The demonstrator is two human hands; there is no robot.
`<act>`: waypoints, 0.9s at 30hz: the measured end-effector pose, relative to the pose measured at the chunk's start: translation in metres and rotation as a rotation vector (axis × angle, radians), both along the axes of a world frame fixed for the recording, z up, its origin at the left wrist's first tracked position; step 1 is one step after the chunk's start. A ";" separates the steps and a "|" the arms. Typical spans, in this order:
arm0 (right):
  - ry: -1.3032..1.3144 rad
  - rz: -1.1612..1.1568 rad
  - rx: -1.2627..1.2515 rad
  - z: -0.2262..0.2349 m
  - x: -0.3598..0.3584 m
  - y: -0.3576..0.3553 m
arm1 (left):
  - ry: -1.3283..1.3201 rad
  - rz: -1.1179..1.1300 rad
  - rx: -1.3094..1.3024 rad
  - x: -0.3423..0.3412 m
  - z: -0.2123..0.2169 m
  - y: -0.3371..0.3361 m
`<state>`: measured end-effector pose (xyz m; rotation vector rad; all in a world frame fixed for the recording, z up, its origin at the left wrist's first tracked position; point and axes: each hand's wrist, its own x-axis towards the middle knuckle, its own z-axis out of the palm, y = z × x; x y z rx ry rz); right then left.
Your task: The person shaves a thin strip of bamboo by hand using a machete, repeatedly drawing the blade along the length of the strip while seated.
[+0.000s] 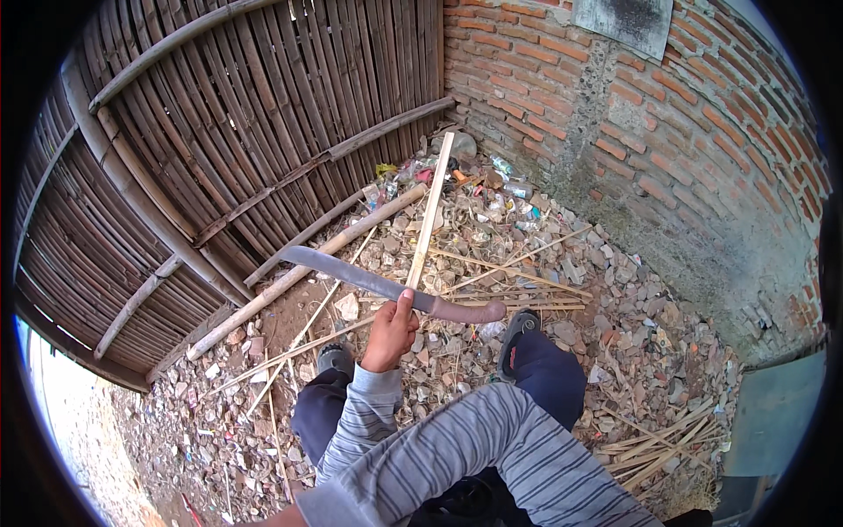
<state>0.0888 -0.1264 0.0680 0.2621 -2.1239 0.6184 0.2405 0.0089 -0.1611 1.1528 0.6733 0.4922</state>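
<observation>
My left hand point(392, 335) is closed around the base of a machete's blade, with the thumb on top. The machete point(351, 275) lies crosswise, its dark blade pointing left and its brown handle to the right, where no hand grips it. A pale bamboo strip point(432, 206) runs from the far rubble up to the blade at my left hand. Its near end is hidden, so I cannot tell if the hand holds it too. My right arm bends across to the left over my left forearm. Only the wrist of my right hand point(274, 519) shows at the lower edge; its fingers are out of sight.
Broken stone and rubble point(439, 378) cover the ground around my shoes point(518, 341). A bamboo pole point(307, 268) lies beside the slatted bamboo wall point(281, 97). Thin strips point(518, 272) lie crossed ahead, with a pile of strips point(667, 443) at right. A brick wall point(650, 132) stands right.
</observation>
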 end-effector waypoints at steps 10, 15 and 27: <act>-0.548 -1.802 -0.237 -0.125 0.319 0.054 | -0.065 0.122 0.065 -0.013 -0.001 0.008; -0.711 -1.396 -0.750 -0.167 0.327 0.045 | 0.064 0.140 0.145 -0.021 0.006 0.007; -0.549 -1.531 -0.738 -0.190 0.322 0.045 | 0.179 0.055 0.108 -0.027 0.017 0.003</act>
